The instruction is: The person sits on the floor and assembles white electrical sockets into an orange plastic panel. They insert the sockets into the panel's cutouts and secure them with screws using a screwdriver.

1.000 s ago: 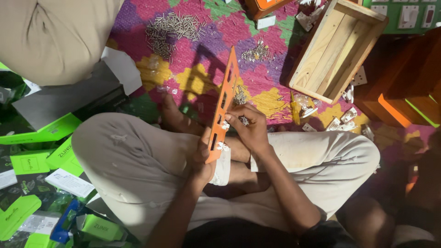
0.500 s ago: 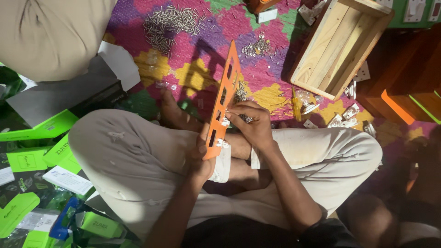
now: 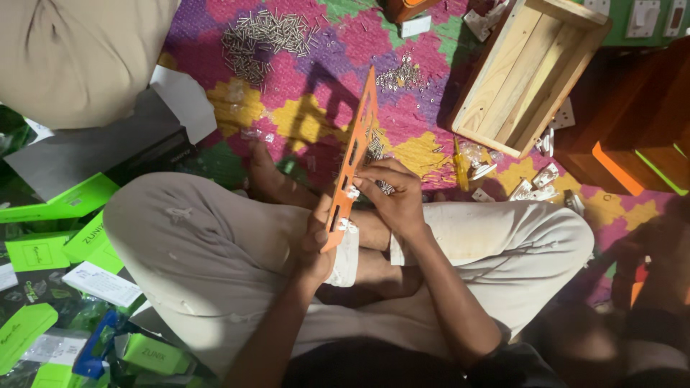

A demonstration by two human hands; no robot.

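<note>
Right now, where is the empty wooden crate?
In the head view the open wooden crate lies tilted on the patterned mat at upper right, beyond the right hand, just right of the long orange plate.

A multicoloured patterned mat [image 3: 302, 122] covers the floor. A heap of small metal screws [image 3: 262, 32] lies at eleven o'clock, a smaller scatter [image 3: 402, 72] at twelve. An empty wooden crate [image 3: 528, 72] sits at one o'clock, with white plastic fittings [image 3: 535, 183] just below it. Green cardboard boxes [image 3: 43, 251] crowd eight o'clock. A beige cushion [image 3: 72, 57] occupies ten o'clock.
</note>
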